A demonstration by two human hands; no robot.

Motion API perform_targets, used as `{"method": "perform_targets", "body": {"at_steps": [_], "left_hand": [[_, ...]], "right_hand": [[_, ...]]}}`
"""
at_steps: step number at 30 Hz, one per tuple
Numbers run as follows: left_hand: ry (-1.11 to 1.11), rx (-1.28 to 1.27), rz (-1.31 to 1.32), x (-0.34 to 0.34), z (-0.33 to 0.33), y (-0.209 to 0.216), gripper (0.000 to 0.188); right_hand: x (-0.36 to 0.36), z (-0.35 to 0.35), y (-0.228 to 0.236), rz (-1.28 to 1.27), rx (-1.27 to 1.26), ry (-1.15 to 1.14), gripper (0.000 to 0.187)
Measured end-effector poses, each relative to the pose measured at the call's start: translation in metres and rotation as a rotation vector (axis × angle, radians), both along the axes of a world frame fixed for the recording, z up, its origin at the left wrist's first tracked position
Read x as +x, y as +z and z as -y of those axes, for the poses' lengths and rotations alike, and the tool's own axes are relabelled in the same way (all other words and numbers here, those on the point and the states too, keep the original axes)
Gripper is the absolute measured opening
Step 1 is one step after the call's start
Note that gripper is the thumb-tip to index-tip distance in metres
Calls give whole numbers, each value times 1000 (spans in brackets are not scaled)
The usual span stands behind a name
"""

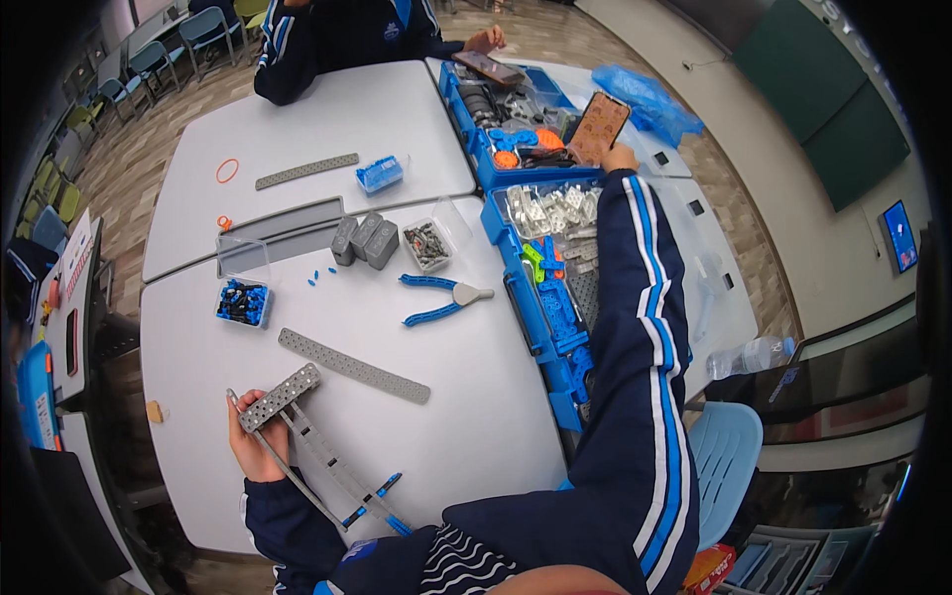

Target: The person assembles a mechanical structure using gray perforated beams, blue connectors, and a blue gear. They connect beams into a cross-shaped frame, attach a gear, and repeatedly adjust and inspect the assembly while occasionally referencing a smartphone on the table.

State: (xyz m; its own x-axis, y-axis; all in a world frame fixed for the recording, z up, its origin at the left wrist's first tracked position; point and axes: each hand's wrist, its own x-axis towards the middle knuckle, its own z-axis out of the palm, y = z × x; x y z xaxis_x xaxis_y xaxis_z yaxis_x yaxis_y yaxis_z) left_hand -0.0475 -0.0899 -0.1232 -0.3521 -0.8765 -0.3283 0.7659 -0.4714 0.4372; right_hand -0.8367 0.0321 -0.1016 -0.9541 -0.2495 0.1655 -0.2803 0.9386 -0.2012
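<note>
My left hand is closed round the end of a grey perforated-beam frame, a building-kit assembly with blue connectors at its near end. My right arm stretches far across the blue parts boxes. At its end, my right hand grips the lower edge of a phone in an orange patterned case, tilted over the far box; some of the fingers are hidden. On the table beyond the frame lie a long grey perforated plate and blue-handled pliers.
Two blue parts boxes line the right side. Small containers hold blue pins and grey pieces, beside grey blocks. A person sits across the table. A water bottle lies at right, near a blue chair.
</note>
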Motion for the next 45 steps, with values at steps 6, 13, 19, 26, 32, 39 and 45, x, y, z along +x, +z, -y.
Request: {"method": "perform_targets", "body": {"at_steps": [6, 13, 19, 26, 32, 39, 45], "left_hand": [[-23, -37, 51, 2, 2, -10, 29], [-24, -26, 21, 4, 4, -13, 29], [-45, -43, -2, 2, 0, -7, 30], [-33, -23, -13, 1, 1, -6, 31], [-31, -11, -30, 0, 0, -5, 31], [-17, 8, -26, -1, 0, -3, 30], [-22, 14, -58, -1, -1, -2, 28]], "right_hand": [[-28, -18, -14, 103, -454, 176, 71], [-20, -13, -24, 104, -557, 188, 70], [-4, -7, -15, -59, -649, 239, 56], [-4, -9, -17, 117, -1162, 394, 47], [-10, -10, -19, 177, -1191, 434, 45], [-7, -7, -19, 107, -1135, 445, 45], [1, -6, -14, 57, -1091, 418, 51]]}}
